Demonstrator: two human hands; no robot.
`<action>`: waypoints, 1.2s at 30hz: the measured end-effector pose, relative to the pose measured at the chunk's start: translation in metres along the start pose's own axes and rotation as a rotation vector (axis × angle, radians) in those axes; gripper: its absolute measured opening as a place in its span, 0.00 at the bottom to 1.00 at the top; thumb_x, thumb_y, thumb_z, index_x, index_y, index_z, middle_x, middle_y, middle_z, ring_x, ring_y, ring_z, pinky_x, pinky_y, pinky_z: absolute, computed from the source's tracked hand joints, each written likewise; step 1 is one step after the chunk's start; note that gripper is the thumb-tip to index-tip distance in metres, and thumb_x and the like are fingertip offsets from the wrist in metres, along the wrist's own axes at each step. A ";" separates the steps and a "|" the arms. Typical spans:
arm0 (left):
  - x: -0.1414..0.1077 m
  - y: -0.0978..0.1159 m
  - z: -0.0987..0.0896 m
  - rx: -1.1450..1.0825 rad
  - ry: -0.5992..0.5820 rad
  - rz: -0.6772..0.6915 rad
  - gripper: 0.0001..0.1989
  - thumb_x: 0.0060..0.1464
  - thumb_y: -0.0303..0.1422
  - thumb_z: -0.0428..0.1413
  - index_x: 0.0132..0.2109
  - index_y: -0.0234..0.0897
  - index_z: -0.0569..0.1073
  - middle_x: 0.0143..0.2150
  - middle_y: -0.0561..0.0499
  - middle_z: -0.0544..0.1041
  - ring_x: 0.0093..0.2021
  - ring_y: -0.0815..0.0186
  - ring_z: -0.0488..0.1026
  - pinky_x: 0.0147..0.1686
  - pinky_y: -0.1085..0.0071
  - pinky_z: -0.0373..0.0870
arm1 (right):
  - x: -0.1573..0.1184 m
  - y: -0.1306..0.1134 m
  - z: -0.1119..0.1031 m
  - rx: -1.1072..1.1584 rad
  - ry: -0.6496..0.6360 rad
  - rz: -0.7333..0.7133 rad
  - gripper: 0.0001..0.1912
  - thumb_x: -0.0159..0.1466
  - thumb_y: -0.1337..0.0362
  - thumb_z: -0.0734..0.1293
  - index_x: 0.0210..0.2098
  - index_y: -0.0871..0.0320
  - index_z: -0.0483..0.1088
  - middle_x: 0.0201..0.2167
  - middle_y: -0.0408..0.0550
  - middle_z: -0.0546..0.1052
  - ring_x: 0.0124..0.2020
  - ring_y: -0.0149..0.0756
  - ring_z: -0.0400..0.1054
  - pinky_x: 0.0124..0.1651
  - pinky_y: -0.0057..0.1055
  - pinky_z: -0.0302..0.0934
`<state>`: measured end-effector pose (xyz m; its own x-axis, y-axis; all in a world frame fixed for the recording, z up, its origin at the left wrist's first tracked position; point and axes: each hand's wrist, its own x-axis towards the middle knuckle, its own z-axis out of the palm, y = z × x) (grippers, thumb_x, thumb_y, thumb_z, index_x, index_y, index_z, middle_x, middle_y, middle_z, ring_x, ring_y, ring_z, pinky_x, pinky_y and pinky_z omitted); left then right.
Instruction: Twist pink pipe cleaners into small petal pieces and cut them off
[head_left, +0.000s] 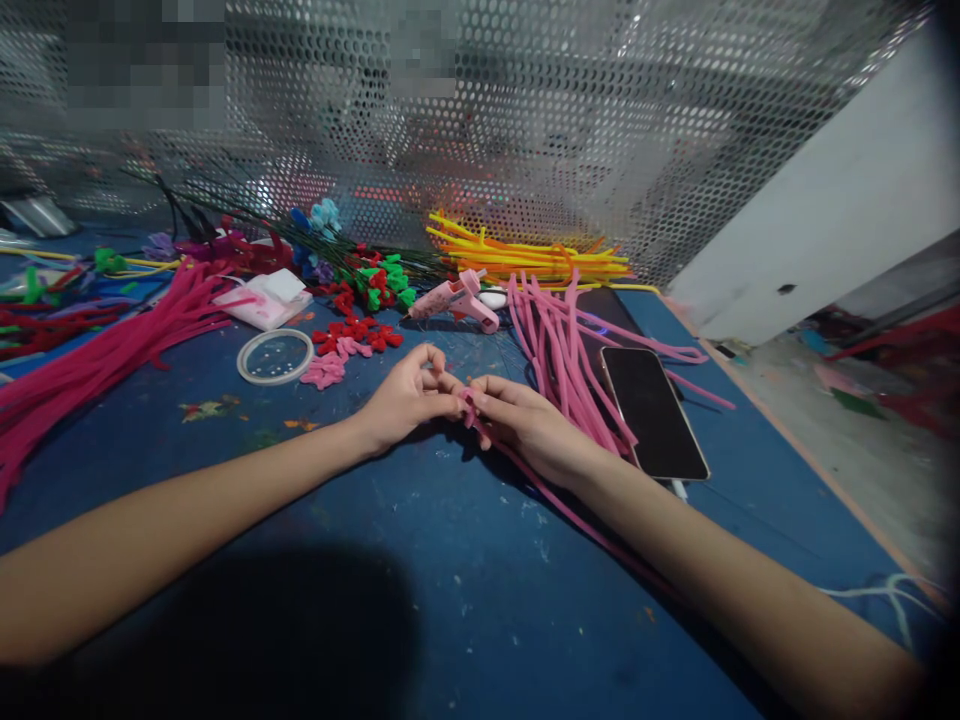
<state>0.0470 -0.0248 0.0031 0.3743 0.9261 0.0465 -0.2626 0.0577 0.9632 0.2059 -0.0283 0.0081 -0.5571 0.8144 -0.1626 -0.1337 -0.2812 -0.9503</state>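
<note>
Near the left grip (405, 402), a dish (274, 381) with white specks (279, 352)

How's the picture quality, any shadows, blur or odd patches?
Head view: dim light, with a large dark shadow on the blue table at lower left; dark right-hand corners; pixelated patches over the perforated panel; the pink piece between the left hand and right hand looks soft.

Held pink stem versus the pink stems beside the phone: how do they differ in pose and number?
The held stem trails as one strand; the pile of stems has many. The held stem's end is pinched between the left hand and right hand, while the pile of stems lies on the table. Both are pink and thin.
</note>
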 end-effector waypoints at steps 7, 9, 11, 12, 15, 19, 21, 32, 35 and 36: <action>0.002 0.002 -0.001 -0.094 -0.045 -0.033 0.18 0.36 0.20 0.54 0.32 0.38 0.53 0.22 0.60 0.73 0.21 0.76 0.68 0.25 0.78 0.63 | -0.001 -0.003 0.001 0.065 -0.026 0.015 0.11 0.54 0.61 0.68 0.25 0.60 0.62 0.25 0.40 0.65 0.24 0.23 0.59 0.25 0.21 0.58; 0.002 0.003 -0.001 -0.108 -0.051 -0.047 0.18 0.36 0.20 0.54 0.32 0.38 0.53 0.21 0.60 0.72 0.21 0.76 0.67 0.24 0.78 0.62 | -0.001 -0.003 0.001 0.091 -0.035 0.017 0.11 0.54 0.61 0.68 0.26 0.60 0.62 0.25 0.40 0.65 0.24 0.23 0.59 0.26 0.21 0.59; 0.002 0.003 -0.002 -0.116 -0.054 -0.062 0.18 0.36 0.20 0.55 0.31 0.38 0.54 0.21 0.60 0.72 0.20 0.76 0.67 0.24 0.79 0.62 | -0.001 -0.002 0.002 0.117 -0.042 0.013 0.11 0.53 0.62 0.68 0.26 0.60 0.62 0.25 0.40 0.65 0.24 0.23 0.59 0.26 0.22 0.59; 0.002 0.002 -0.002 -0.114 -0.053 -0.067 0.18 0.36 0.20 0.55 0.31 0.37 0.54 0.22 0.60 0.72 0.21 0.76 0.67 0.24 0.78 0.62 | -0.001 -0.001 0.001 0.127 -0.042 0.011 0.11 0.53 0.62 0.69 0.26 0.60 0.63 0.25 0.39 0.65 0.24 0.23 0.59 0.26 0.22 0.59; 0.002 0.001 -0.002 -0.043 -0.019 -0.051 0.15 0.38 0.23 0.57 0.31 0.36 0.58 0.23 0.59 0.71 0.22 0.76 0.67 0.25 0.78 0.63 | 0.002 0.002 0.000 0.150 -0.024 -0.002 0.10 0.53 0.61 0.68 0.26 0.60 0.63 0.23 0.38 0.63 0.23 0.23 0.58 0.25 0.22 0.59; -0.001 -0.001 0.001 0.161 0.009 0.020 0.09 0.42 0.28 0.59 0.32 0.32 0.66 0.26 0.56 0.71 0.26 0.75 0.68 0.31 0.76 0.65 | 0.003 0.006 0.000 0.179 0.050 -0.057 0.10 0.54 0.61 0.68 0.26 0.59 0.64 0.21 0.37 0.60 0.22 0.22 0.57 0.25 0.21 0.59; -0.002 0.000 0.003 0.217 -0.003 0.022 0.08 0.44 0.30 0.59 0.32 0.32 0.68 0.27 0.54 0.72 0.26 0.75 0.68 0.30 0.76 0.65 | 0.003 0.007 0.000 0.174 0.070 -0.085 0.10 0.54 0.61 0.68 0.26 0.59 0.63 0.22 0.37 0.61 0.23 0.22 0.58 0.25 0.21 0.59; -0.005 -0.002 0.005 0.133 0.051 0.014 0.08 0.44 0.30 0.59 0.28 0.31 0.67 0.24 0.56 0.71 0.25 0.75 0.69 0.29 0.76 0.65 | 0.001 0.004 0.000 -0.296 0.194 -0.329 0.10 0.56 0.58 0.66 0.29 0.57 0.62 0.22 0.37 0.66 0.22 0.24 0.62 0.26 0.24 0.60; -0.006 -0.002 0.006 0.062 0.032 -0.004 0.09 0.43 0.28 0.59 0.30 0.32 0.65 0.24 0.56 0.71 0.25 0.74 0.71 0.31 0.76 0.68 | -0.002 0.003 -0.003 -0.445 0.237 -0.399 0.08 0.57 0.60 0.66 0.35 0.57 0.66 0.28 0.42 0.71 0.26 0.27 0.66 0.30 0.27 0.62; -0.006 -0.002 0.006 0.037 0.032 -0.014 0.11 0.42 0.28 0.60 0.32 0.33 0.63 0.24 0.57 0.71 0.25 0.74 0.72 0.30 0.75 0.68 | -0.003 0.003 -0.003 -0.485 0.250 -0.412 0.08 0.56 0.61 0.66 0.35 0.56 0.68 0.30 0.44 0.72 0.27 0.28 0.67 0.31 0.28 0.63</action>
<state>0.0504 -0.0331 0.0028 0.3491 0.9368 0.0252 -0.2242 0.0574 0.9728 0.2102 -0.0301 0.0050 -0.3256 0.9154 0.2366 0.1207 0.2884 -0.9499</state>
